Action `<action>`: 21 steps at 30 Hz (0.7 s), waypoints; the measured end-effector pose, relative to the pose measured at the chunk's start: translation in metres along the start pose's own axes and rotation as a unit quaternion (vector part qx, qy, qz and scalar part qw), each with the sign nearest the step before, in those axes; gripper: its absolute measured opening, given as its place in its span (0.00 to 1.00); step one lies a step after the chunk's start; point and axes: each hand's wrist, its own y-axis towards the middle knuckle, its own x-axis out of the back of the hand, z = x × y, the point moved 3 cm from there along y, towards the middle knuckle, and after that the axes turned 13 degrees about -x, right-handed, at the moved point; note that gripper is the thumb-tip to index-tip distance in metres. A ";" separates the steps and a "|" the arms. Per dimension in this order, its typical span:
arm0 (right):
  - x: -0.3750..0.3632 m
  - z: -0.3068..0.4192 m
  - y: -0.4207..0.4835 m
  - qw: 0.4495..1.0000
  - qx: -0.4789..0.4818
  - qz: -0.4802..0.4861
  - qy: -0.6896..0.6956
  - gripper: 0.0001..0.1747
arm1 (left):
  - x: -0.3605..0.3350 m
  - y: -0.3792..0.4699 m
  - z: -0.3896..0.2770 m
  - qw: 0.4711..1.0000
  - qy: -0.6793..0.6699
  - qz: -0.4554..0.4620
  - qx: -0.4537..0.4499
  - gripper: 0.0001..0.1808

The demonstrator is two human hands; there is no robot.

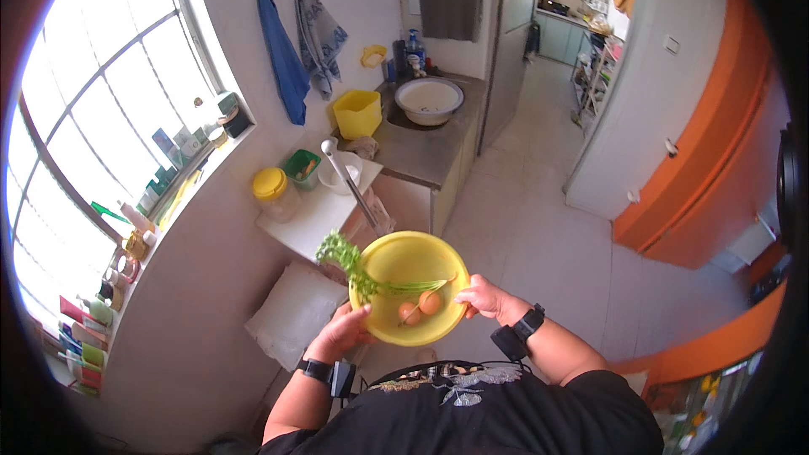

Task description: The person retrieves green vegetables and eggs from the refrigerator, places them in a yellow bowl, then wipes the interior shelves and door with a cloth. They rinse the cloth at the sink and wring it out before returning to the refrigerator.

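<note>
Both of my hands carry a yellow plastic basin [392, 256] in front of my body. My left hand [346, 330] grips its near left rim, thumb over the edge. On the right side, my right hand [490, 299] clasps the rim with the fingers partly hidden. Inside lie two round orange-brown eggs [419, 307], side by side near the bottom. A bunch of leafy green herbs [347, 262], its thin stems lying across the basin, hangs its leaves over the left rim.
A metal counter [411, 155] with an enamel washbasin [430, 101] stands ahead. Left of it, a white shelf [310, 212] bears a yellow-lidded jar [273, 193] and a green container [303, 169]. Tiled floor [505, 215] leads through a doorway to a kitchen. An orange cabinet [689, 196] stands right.
</note>
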 end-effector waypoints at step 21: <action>0.086 0.278 0.444 0.846 0.197 -0.072 -0.490 0.32 | -0.002 0.083 -0.050 0.871 -0.151 -0.420 -0.205 0.32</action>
